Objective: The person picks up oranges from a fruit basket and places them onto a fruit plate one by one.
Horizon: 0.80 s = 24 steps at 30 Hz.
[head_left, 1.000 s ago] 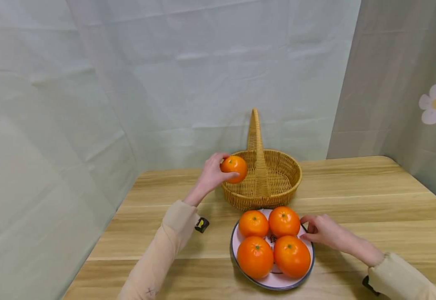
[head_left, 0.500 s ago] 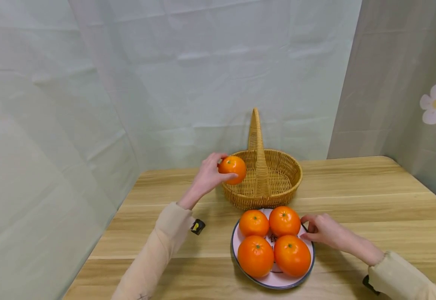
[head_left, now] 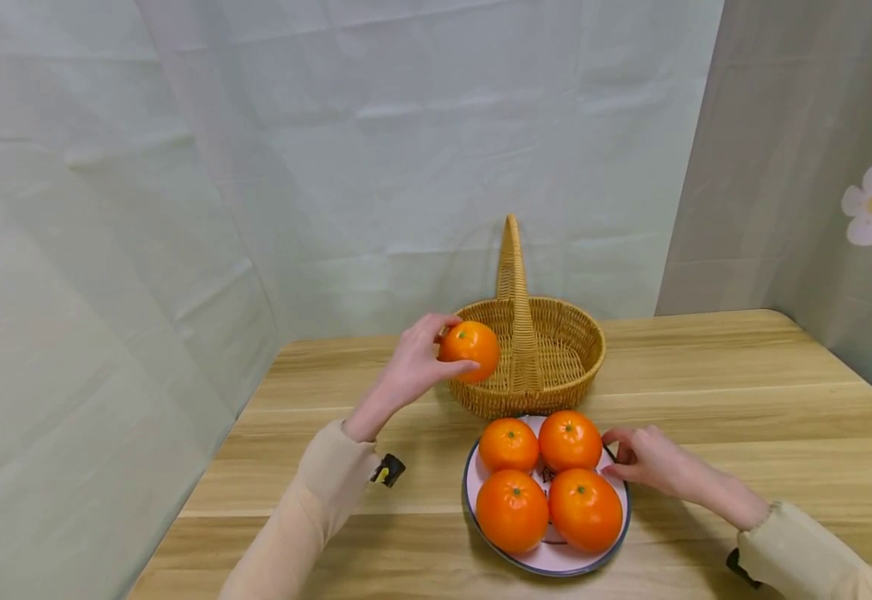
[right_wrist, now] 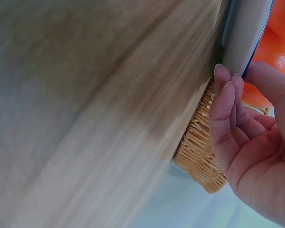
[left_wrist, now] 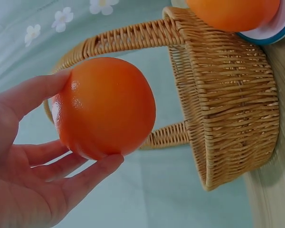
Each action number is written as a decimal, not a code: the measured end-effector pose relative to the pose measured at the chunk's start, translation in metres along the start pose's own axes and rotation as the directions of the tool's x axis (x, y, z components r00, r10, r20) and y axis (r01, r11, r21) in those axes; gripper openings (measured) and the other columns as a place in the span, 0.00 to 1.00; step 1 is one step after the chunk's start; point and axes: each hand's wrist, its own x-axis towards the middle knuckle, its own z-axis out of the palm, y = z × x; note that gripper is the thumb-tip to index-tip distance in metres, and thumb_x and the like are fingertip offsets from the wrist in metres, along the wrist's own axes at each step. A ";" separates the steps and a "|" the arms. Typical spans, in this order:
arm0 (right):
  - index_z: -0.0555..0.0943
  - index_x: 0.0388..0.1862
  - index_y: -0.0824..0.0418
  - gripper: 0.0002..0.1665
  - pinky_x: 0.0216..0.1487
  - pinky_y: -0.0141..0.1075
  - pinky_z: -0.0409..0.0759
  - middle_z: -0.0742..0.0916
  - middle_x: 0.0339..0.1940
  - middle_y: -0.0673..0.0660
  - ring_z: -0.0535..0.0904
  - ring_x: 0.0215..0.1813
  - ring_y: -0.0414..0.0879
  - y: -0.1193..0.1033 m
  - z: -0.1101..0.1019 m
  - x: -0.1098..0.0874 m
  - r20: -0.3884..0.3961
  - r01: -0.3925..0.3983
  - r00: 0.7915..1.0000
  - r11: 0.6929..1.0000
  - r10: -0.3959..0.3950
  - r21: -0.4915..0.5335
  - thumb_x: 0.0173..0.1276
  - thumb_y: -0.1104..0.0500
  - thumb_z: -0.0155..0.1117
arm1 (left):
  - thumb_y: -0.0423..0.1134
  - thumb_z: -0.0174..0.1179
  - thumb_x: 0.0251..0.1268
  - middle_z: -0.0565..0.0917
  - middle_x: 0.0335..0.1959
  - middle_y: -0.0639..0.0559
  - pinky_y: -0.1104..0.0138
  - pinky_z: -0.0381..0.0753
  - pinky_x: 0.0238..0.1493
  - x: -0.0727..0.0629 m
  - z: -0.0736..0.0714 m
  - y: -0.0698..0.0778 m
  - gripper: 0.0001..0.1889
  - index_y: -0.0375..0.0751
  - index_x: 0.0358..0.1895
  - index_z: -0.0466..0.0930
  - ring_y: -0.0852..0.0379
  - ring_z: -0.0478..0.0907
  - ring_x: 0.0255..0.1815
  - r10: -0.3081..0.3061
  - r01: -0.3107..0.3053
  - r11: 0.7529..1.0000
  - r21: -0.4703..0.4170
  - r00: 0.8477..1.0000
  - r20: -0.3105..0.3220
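My left hand (head_left: 415,360) grips an orange (head_left: 473,350) between thumb and fingers, held up over the left side of the wicker basket (head_left: 556,393). In the left wrist view the held orange (left_wrist: 106,108) is apart from the basket (left_wrist: 237,104). My right hand (head_left: 657,467) pinches the right rim of a white plate (head_left: 556,562) with a dark blue edge. Seen from the right wrist, the thumb of the right hand (right_wrist: 263,142) lies over the rim and the fingers curl under the plate's outer wall (right_wrist: 242,38). Several oranges (head_left: 511,510) sit on the plate.
The basket stands just behind the plate, its tall arched handle (head_left: 518,325) crossing the middle of its opening. Both rest on a wood-grain table (head_left: 706,375). A pale curtain (head_left: 421,150) hangs behind the table, and another runs along the left side.
My left hand, with the orange, has come slightly lower and nearer, and its forearm has shifted a little left. The right hand and the plate stay in place.
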 end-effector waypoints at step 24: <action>0.75 0.37 0.68 0.15 0.17 0.28 0.66 0.73 0.15 0.40 0.65 0.18 0.32 -0.001 0.000 0.000 0.003 0.006 1.000 1.000 -0.006 -0.001 0.53 0.63 0.69 | 0.42 0.72 0.44 0.74 0.46 0.51 0.66 0.76 0.36 -0.032 0.003 0.022 0.29 0.37 0.52 0.72 0.57 0.72 0.40 0.150 -0.145 0.988 -0.050 0.983 0.108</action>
